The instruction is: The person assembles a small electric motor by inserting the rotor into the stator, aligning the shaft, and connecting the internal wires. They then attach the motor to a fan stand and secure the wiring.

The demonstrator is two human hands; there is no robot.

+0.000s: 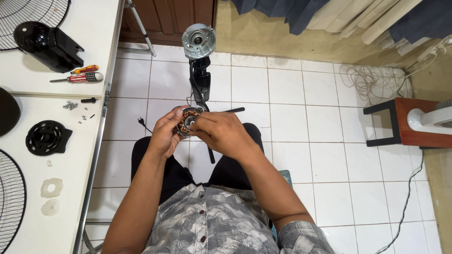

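Both hands meet over the lap: the left hand cradles a copper-wound fan motor stator, fingers curled around it, while the right hand pinches its centre. A metal motor housing stands at twelve o'clock; screwdrivers lie at ten.

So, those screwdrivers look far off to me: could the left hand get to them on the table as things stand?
Probably not at once. The left hand is cupped around the motor stator, so it is occupied; the screwdrivers lie on the white table well off to the left, though nothing blocks the way.
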